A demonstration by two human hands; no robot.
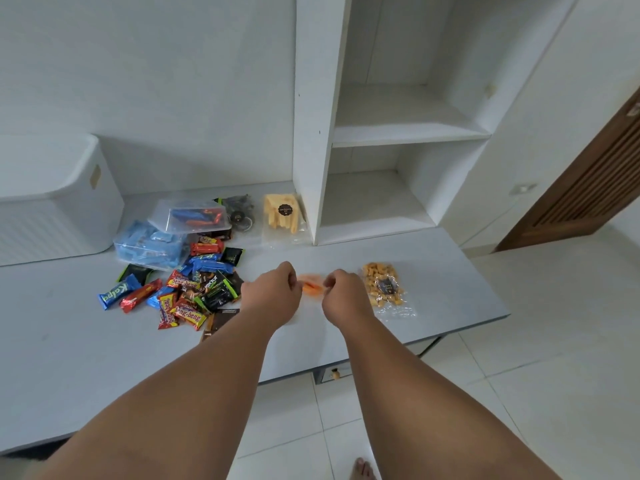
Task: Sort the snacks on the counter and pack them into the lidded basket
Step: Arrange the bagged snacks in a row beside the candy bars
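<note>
Between my left hand point(273, 289) and my right hand point(343, 291) is a clear bag of orange snacks point(310, 285), blurred; each hand pinches one side of it just above the grey counter point(86, 358). A pile of wrapped chocolate bars point(194, 292) lies left of my left hand. A clear bag of golden nuts point(382, 284) lies right of my right hand. The white lidded basket point(52, 199) stands at the far left with its lid on.
Two clear tubs of snacks point(156, 244) sit behind the pile. A bag of yellow sticks point(282, 214) and a dark snack bag point(239, 211) lie by the white shelf unit point(311, 133). The counter's edge runs near right, above the tiled floor.
</note>
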